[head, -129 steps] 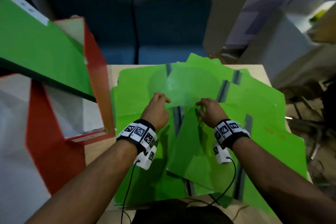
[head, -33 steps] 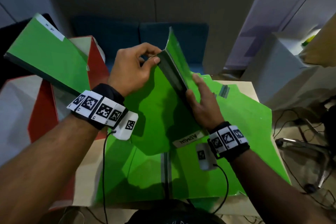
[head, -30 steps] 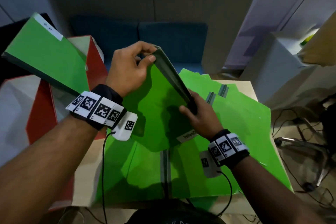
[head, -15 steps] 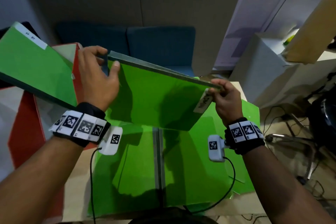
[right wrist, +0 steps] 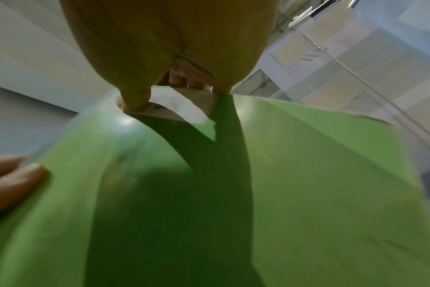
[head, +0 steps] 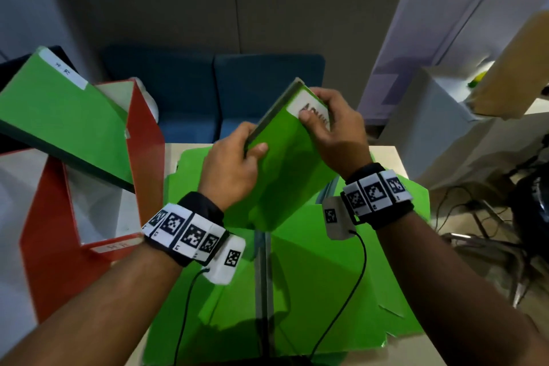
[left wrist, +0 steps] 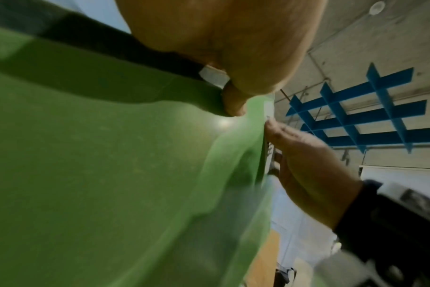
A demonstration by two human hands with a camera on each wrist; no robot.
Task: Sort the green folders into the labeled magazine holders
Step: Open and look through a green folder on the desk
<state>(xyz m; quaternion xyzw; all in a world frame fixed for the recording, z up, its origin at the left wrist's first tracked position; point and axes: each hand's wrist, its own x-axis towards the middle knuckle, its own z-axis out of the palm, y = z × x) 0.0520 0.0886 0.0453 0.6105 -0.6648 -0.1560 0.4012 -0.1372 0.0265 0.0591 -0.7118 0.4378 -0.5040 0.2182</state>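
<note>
I hold a green folder (head: pixel 285 163) upright above the table with both hands. My left hand (head: pixel 234 163) pinches its dark spine edge, thumb on the front cover. My right hand (head: pixel 335 128) grips the top corner, thumb on a white label (head: pixel 312 107) whose text is partly covered. The same folder (left wrist: pixel 111 174) fills the left wrist view, and the folder (right wrist: pixel 307 174) with the white label (right wrist: pixel 182 108) fills the right wrist view. A red magazine holder (head: pixel 145 140) labeled HR stands at left with a green folder (head: pixel 59 119) tagged HR leaning in it.
Several more green folders (head: pixel 320 282) lie spread open on the wooden table (head: pixel 386 154). A second red holder (head: pixel 44 261) sits at the near left. Blue seats (head: pixel 225 89) stand behind the table, and white cabinets (head: pixel 439 116) and cables are at right.
The folder has turned from lying flat between my spread hands to standing upright. My left hand moved right along the spine and my right hand rose to the labeled corner.
</note>
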